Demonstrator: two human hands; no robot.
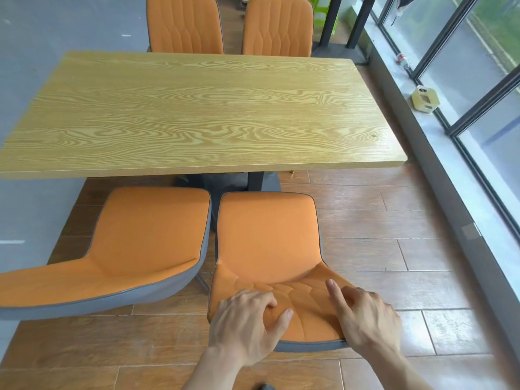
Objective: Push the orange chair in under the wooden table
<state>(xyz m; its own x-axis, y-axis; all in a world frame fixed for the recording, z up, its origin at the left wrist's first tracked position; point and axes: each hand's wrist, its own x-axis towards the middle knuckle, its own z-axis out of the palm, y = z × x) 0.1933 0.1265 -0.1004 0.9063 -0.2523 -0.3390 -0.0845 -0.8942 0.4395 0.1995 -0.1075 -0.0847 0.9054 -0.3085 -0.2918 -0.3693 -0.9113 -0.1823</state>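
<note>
Left of the left hand, a second chair stands angled, just beside the one being held. The left hand grasps the backrest top of the orange chair, fingers curled over its front. The seat stretches ahead of both hands, fully in view, its front edge near the wooden worktop. The right hand clasps the backrest's right corner, its index finger straight on the orange front.

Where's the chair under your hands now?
Head view, lower centre: the orange chair stands just short of the wooden table, not yet under it, right of a second chair.
</note>
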